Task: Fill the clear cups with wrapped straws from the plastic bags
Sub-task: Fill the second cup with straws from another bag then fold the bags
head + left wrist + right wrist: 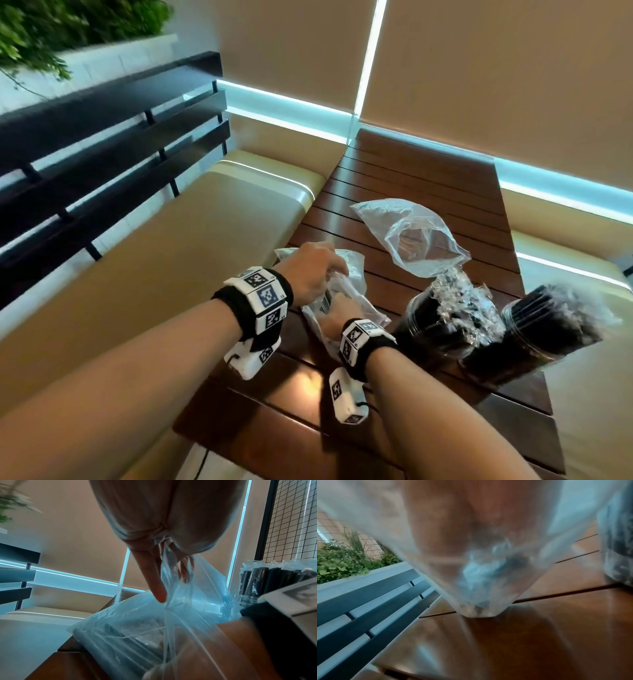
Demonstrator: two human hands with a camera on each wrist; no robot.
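My left hand [310,270] pinches the top edge of a clear plastic bag [346,301] holding a few dark wrapped straws [120,632]. This bag sits on the brown wooden slat table [428,178]. My right hand [337,317] is inside the bag; I cannot tell how its fingers are. Just right of this bag stand two clear cups [428,329] [524,339], full of dark straws. Behind the cups lies an empty clear bag [411,236].

I see bare forearms, no sleeves. Each wrist wears a black band [236,310] ringed with white blocks printed with black square-code markers [266,295]. A white camera pod [347,399] hangs under each wrist, thin black cable attached.
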